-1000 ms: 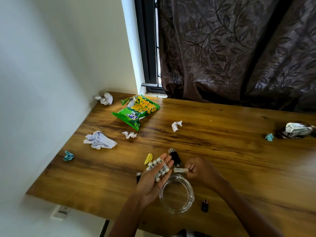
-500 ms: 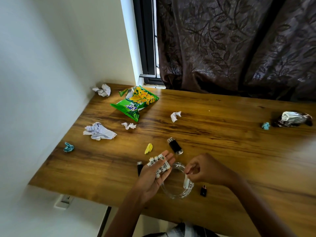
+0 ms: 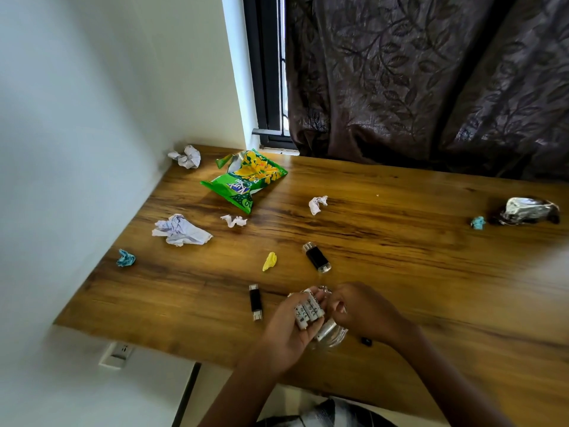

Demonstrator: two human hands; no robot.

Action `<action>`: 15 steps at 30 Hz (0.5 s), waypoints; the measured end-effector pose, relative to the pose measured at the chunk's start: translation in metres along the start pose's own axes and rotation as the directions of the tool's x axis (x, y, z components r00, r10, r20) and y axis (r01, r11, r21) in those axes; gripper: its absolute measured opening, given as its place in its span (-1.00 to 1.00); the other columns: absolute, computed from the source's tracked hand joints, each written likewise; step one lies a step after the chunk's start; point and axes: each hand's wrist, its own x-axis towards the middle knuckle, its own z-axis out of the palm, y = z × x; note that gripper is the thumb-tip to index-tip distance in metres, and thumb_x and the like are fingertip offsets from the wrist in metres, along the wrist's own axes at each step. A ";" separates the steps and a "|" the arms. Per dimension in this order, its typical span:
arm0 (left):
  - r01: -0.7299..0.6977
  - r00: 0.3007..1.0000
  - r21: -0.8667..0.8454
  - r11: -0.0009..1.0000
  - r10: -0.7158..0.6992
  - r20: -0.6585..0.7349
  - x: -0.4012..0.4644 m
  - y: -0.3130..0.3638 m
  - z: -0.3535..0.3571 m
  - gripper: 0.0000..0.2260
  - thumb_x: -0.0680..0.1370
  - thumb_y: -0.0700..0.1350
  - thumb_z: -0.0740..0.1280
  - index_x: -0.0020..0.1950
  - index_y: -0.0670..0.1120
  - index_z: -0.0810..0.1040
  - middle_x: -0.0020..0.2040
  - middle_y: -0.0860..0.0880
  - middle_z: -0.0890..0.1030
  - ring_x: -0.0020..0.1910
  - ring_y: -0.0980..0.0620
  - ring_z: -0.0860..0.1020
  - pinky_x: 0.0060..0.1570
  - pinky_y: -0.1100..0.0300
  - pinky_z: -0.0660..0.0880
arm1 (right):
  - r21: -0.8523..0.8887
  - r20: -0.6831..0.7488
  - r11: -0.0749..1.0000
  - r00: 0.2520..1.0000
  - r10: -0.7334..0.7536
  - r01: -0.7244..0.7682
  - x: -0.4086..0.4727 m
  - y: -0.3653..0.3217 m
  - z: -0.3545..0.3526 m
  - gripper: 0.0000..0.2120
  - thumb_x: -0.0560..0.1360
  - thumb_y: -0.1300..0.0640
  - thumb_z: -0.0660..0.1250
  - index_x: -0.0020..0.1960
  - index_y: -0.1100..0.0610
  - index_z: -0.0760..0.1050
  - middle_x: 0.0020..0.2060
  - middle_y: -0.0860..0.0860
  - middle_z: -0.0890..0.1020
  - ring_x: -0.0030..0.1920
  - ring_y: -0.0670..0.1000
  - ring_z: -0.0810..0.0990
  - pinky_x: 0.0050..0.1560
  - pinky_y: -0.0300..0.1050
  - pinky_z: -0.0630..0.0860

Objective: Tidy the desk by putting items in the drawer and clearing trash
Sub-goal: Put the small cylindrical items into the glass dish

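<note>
White batteries (image 3: 308, 310) lie bunched in our left hand (image 3: 288, 328), its fingers curled round them above a clear glass dish (image 3: 331, 335) at the near edge of the wooden surface (image 3: 400, 257), while our right hand (image 3: 363, 312), fingers bent, pinches at the bunch.

- The green and yellow crinkled plastic snack bag (image 3: 246, 180) on the wooden desk carries a blue and white logo. It lies upside down and I cannot read the letters with certainty.
- The small white cylindrical batteries (image 3: 308, 311), held in the left hand (image 3: 288, 331), show small grey printed marks, too blurred to read.
</note>
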 end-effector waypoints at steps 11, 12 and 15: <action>-0.043 0.978 -0.073 0.996 0.027 -0.206 -0.012 -0.015 0.025 -0.71 0.59 -0.03 0.21 0.08 -0.24 0.54 0.01 -0.20 0.61 -0.01 -0.07 0.56 -0.08 0.10 0.47 | 0.253 -0.102 0.965 0.991 0.092 -0.063 0.004 -0.014 0.010 -0.77 0.53 0.17 0.26 0.14 0.15 0.59 0.03 0.02 0.67 -0.04 -0.07 0.62 0.02 -0.12 0.56; -0.054 0.973 -0.068 0.996 0.037 -0.229 -0.013 -0.016 0.027 -0.73 0.59 -0.03 0.21 0.03 -0.22 0.55 0.00 -0.18 0.62 -0.01 -0.06 0.55 -0.02 0.10 0.48 | 0.254 -0.103 0.965 0.990 0.096 -0.067 0.005 -0.015 0.011 -0.77 0.53 0.17 0.26 0.15 0.15 0.59 0.05 0.03 0.67 -0.02 -0.07 0.62 0.04 -0.12 0.56; -0.090 0.958 -0.035 0.995 0.077 -0.276 -0.019 -0.019 0.034 -0.77 0.59 -0.05 0.21 -0.07 -0.19 0.54 -0.11 -0.13 0.61 -0.09 -0.03 0.56 -0.06 0.15 0.48 | 0.220 -0.106 0.973 0.990 0.090 -0.065 0.005 -0.014 0.011 -0.76 0.53 0.19 0.26 0.16 0.16 0.57 0.09 0.05 0.65 0.01 -0.05 0.61 0.05 -0.13 0.54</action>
